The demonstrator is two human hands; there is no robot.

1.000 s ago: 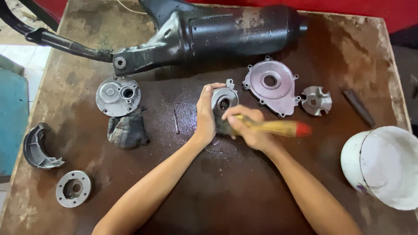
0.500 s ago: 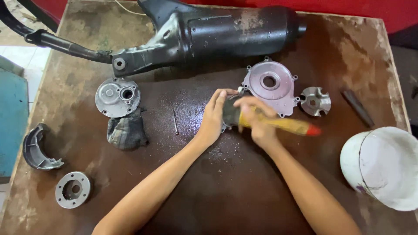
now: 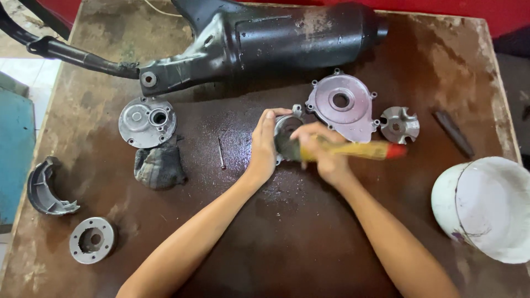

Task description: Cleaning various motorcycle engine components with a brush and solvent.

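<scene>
My left hand (image 3: 264, 146) grips a small grey metal engine part (image 3: 287, 124) and steadies it on the wet brown table (image 3: 309, 243). My right hand (image 3: 326, 154) is closed on a paintbrush with a yellow handle (image 3: 359, 149) and a red tip; its dark bristles press against the part. The brush is motion-blurred. Most of the part is hidden behind both hands.
A black exhaust muffler (image 3: 265, 41) lies across the far edge. Around the hands are a round grey cover (image 3: 342, 107), a small finned piece (image 3: 399, 124), another round cover (image 3: 147, 121), a dirty rag (image 3: 159, 167), a thin pin (image 3: 221, 153), a brake shoe (image 3: 45, 187), a ring-shaped hub (image 3: 91, 239) and a white bowl (image 3: 486, 207).
My right hand has moved the brush back and forth over the part, the handle swinging slightly. My left hand has shifted its grip a little on the part.
</scene>
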